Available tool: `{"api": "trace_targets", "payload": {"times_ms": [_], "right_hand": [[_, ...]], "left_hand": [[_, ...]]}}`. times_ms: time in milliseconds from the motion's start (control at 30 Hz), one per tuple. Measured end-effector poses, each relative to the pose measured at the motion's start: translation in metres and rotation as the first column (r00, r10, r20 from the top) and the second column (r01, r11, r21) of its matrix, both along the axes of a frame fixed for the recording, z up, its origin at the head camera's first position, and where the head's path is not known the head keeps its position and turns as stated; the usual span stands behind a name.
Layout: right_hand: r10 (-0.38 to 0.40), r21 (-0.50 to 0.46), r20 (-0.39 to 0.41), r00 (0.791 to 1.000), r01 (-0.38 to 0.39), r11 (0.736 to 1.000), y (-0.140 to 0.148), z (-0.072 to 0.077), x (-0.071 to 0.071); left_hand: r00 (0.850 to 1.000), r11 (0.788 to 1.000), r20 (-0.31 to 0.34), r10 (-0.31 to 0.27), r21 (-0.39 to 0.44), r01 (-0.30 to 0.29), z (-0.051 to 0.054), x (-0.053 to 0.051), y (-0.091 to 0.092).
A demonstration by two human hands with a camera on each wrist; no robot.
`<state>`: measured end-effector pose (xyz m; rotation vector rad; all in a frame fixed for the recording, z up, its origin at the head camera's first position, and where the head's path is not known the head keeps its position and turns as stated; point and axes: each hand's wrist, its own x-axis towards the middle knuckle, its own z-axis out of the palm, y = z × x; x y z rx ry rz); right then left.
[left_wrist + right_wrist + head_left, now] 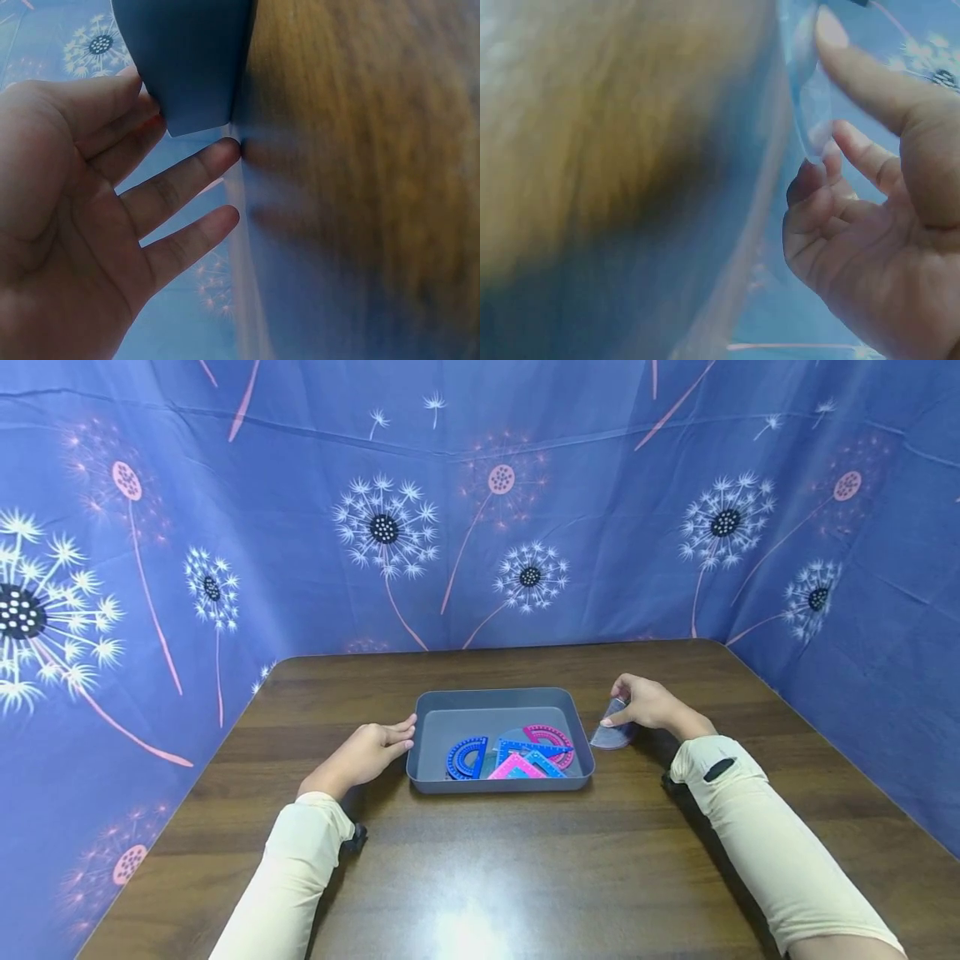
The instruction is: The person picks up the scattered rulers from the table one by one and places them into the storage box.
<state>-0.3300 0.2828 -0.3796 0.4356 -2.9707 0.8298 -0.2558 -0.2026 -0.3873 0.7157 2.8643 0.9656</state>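
Note:
A grey tray (450, 787) stands on the table with several plastic drawing tools in it. Its left wall is touched by my left hand (367, 752), whose fingers are fairly straight; in the left wrist view the fingertips meet the tray's side (187, 67). To the right of the tray, my right hand (651, 703) pinches a clear half-round protractor (611, 738) between thumb and fingers, tilted at the tabletop. Inside the tray lie a blue protractor (459, 762), a pink protractor (566, 740), a blue set square (525, 747) and a pink set square (516, 767), partly overlapping.
The brown wooden table (525, 860) has rounded far corners. Behind it and at both sides hangs a blue dandelion-print cloth (600, 510). A lighter blue set square (546, 765) sits at the tray's front right.

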Motion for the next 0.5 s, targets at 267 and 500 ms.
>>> {"api": "trace_targets", "payload": {"times_ms": [267, 500], "right_hand": [[-0.119, -0.076, -0.183, 0.976, 0.107, 0.991, 0.013, 0.017, 0.041], [-0.194, -0.16, -0.3, 0.934, 0.151, 0.975, 0.011, 0.024, 0.07]], "left_hand": [[1.0, 1.0, -0.005, -0.01, -0.01, 0.009, -0.001, -0.002, 0.002], [1.0, 1.0, -0.024, -0.001, -0.028, 0.0, -0.001, -0.002, 0.001]]}}
